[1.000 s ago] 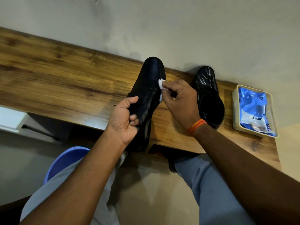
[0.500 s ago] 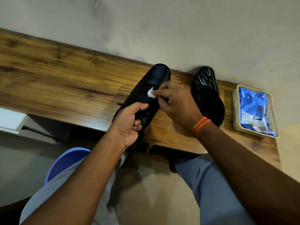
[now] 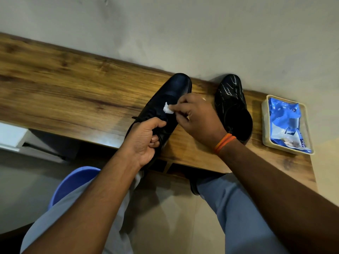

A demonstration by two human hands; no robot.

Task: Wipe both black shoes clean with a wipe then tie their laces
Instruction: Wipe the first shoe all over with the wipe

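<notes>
- Left hand [image 3: 145,142]: grips the rear part of the nearer black shoe [image 3: 170,99], thumb lying over the top and fingers curled in at the opening, steadying it on the wooden bench [image 3: 64,92].
- Right hand [image 3: 199,117]: fingers bunched, pinching a small crumpled white wipe [image 3: 167,109] and pressing it against the upper of the same shoe, just ahead of the left thumb. An orange band [image 3: 224,143] circles the wrist.
- Nearer black shoe: lies along the bench with its toe pointing toward the wall [image 3: 183,33] and its heel reaching the bench's near edge; a lace end shows just left of the thumb.
- Second black shoe [image 3: 232,105]: stands on the bench to the right of the first, apart from it, toe also toward the wall; pale streaks mark its toe, and its opening faces up.
- Tray [image 3: 265,129]: a shallow pale tray at the right end of the bench, holding a blue wipes packet [image 3: 286,123].
- Foreground: legs in light blue trousers [image 3: 238,208], and a blue seat [image 3: 73,182] at the lower left.
</notes>
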